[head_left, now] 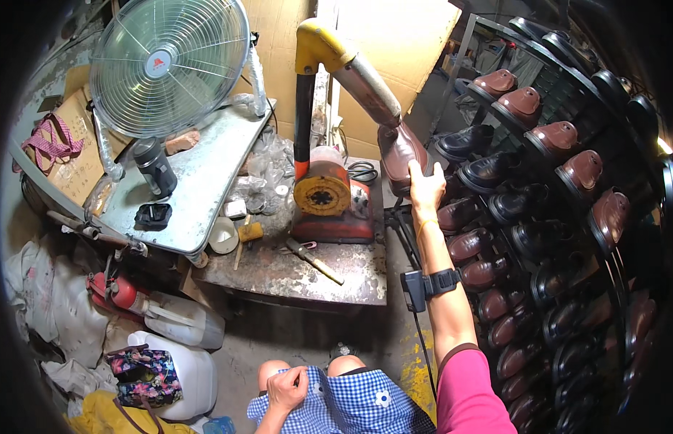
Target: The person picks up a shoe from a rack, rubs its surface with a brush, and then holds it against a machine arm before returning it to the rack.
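Note:
My right hand [426, 186] reaches forward and grips a brown leather shoe [400, 153], holding it against the lower end of a grey and yellow machine arm [357, 71]. That arm rises from a red machine with a yellow round face [323, 197] on the worn workbench [300, 271]. My left hand [287, 390] rests curled at my lap on the blue checked cloth [351, 405], its fingers closed on a fold of it. A black band with a small device [428, 282] is strapped to my right forearm.
A curved rack [568, 217] of several brown and black shoes fills the right side. A big fan [170, 61], a dark bottle [155, 168] and a black object stand on a metal side table [206, 181]. A hammer [313, 259], white jugs [179, 365] and bags lie around.

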{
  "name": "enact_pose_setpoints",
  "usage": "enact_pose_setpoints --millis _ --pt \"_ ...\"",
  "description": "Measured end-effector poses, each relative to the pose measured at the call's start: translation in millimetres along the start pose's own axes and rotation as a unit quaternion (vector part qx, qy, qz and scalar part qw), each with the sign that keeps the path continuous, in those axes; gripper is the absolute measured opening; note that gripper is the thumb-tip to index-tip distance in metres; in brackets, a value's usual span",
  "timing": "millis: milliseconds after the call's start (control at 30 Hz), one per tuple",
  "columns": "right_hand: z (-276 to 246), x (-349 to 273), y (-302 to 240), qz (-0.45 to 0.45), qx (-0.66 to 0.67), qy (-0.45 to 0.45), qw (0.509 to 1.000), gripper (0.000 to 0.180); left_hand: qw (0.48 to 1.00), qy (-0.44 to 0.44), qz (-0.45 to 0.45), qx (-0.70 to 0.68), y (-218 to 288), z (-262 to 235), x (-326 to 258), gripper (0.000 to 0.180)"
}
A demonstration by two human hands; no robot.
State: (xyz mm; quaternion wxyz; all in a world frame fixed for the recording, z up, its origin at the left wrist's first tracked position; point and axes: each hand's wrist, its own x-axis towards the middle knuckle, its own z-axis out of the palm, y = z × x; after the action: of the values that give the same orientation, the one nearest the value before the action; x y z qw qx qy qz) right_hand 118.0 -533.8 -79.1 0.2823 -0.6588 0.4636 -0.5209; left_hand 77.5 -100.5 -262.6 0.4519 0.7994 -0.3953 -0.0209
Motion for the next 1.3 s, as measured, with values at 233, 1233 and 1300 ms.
enact_pose_setpoints --millis 233,1233,1300 --pt "-43 -39 47 -0.022 0.112 -0.003 0.993 0.074 1.000 0.007 -0.004 0.001 2 -4 -1 0.008" --pt "-477 0 -17 0.129 0.140 0.130 0.973 0.082 0.999 -0.016 0.031 0.032 24 -13 -18 0.016" --pt "-478 -14 -10 0.064 0.089 0.196 0.975 0.064 0.998 -0.004 0.036 0.043 20 -14 -20 0.016"
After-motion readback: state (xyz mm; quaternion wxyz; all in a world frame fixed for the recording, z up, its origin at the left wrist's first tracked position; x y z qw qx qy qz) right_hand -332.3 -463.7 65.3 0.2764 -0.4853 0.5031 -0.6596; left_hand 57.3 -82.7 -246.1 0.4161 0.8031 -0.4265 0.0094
